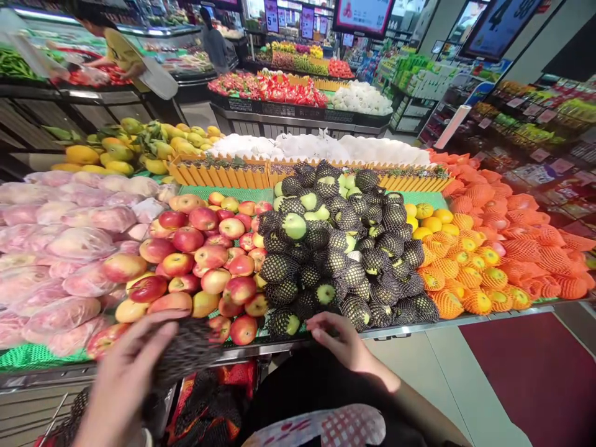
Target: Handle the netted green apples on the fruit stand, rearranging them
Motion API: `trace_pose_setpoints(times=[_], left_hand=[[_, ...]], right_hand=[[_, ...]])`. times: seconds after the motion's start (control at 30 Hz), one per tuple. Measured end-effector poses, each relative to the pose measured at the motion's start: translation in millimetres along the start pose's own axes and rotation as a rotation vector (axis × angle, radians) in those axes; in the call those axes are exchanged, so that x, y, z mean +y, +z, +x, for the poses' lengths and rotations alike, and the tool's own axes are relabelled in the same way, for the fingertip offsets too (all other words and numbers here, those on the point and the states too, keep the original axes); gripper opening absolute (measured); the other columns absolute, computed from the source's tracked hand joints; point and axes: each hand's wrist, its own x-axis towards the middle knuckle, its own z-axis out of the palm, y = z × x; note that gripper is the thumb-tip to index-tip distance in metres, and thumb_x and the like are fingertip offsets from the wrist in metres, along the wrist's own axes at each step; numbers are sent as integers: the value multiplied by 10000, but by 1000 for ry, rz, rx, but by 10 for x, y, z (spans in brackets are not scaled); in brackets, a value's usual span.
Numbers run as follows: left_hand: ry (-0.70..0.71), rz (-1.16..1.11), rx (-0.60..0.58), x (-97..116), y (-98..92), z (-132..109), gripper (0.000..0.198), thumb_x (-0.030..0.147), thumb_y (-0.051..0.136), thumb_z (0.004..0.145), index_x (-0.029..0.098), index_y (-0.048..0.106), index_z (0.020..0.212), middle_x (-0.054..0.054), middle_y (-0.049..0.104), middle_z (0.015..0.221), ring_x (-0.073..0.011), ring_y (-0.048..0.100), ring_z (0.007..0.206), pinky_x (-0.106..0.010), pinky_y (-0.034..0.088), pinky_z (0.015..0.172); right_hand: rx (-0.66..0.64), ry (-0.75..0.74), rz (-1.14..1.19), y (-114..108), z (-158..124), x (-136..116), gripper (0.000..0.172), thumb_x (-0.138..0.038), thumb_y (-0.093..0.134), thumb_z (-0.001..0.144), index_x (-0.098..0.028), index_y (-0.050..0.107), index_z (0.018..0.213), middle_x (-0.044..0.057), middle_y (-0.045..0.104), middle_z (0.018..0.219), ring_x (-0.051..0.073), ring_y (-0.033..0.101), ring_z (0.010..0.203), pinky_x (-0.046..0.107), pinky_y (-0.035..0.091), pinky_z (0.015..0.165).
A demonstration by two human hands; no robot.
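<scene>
My left hand (pixel 133 363) is closed on a black foam fruit net (pixel 190 349), held over the front edge of the display. The net is smeared by motion, and I cannot see any fruit inside it. My right hand (pixel 343 344) holds nothing; its fingers are bent and apart. It hovers by the front rail, just below a pile of green apples (pixel 294 226), most of them wrapped in black nets. Loose red apples (pixel 202 218) are heaped left of that pile, just beyond my left hand.
Pink bagged fruit (pixel 84 239) fills the left side. Oranges (pixel 433 222) and fruit in red-orange nets (pixel 526 230) lie right. A low yellow fence (pixel 223 172) runs behind. Below the metal rail, more black nets (pixel 209 403) sit in a container. Two people stand farther off.
</scene>
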Motion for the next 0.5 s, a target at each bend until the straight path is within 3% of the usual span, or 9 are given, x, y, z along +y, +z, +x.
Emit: trace_pose_setpoints(times=[0.03, 0.1, 0.13, 0.2, 0.3, 0.37, 0.5], left_hand=[[25, -98, -121, 184, 232, -67, 573, 741, 624, 756, 219, 712, 976, 3, 738, 956, -257, 641, 889, -364, 539, 800], [157, -196, -489, 464, 699, -248, 471, 614, 622, 834, 204, 714, 1047, -39, 753, 1019, -254, 675, 912, -342, 551, 794], [228, -217, -594, 558, 904, -348, 415, 531, 593, 890, 208, 702, 1126, -56, 749, 1091, -253, 685, 981, -347, 553, 858], [382, -194, -761, 669, 1211, -520, 361, 406, 547, 953, 245, 660, 1255, -59, 719, 1245, -241, 666, 1136, -347, 529, 972], [507, -154, -841, 716, 1421, -630, 359, 315, 477, 1004, 287, 619, 1332, -35, 685, 1340, -210, 637, 1225, -343, 483, 1061], [515, -146, -827, 720, 1461, -607, 336, 303, 462, 1014, 279, 648, 1293, -32, 721, 1267, -196, 684, 1119, -319, 511, 999], [515, -172, -772, 751, 1535, -503, 276, 336, 488, 1008, 225, 734, 1067, -37, 758, 958, -174, 689, 833, -275, 525, 783]], right_hand=[[-85, 0, 55, 24, -42, 8, 340, -485, 657, 931, -258, 716, 1176, 66, 739, 1089, 234, 671, 989, 357, 498, 867], [-167, -6, 246, 39, -111, 23, 502, -540, 698, 886, -293, 638, 1318, 74, 710, 1224, 251, 660, 1103, 382, 497, 930], [-156, -8, 323, 28, -137, 23, 546, -544, 726, 861, -308, 619, 1341, 69, 695, 1266, 257, 645, 1155, 394, 487, 972], [-14, -6, 358, -34, -175, 2, 493, -490, 788, 817, -310, 670, 1261, 51, 711, 1228, 255, 639, 1161, 396, 472, 1012], [242, 48, 262, -188, -216, -45, 286, -380, 851, 746, -261, 754, 987, 15, 740, 900, 219, 672, 860, 340, 528, 818], [313, 86, 289, -289, -248, -50, 247, -361, 869, 709, -243, 758, 896, -12, 701, 745, 187, 628, 701, 304, 513, 687], [370, 97, 418, -411, -343, 20, 281, -373, 873, 703, -235, 782, 929, 16, 759, 823, 194, 658, 743, 318, 522, 729]])
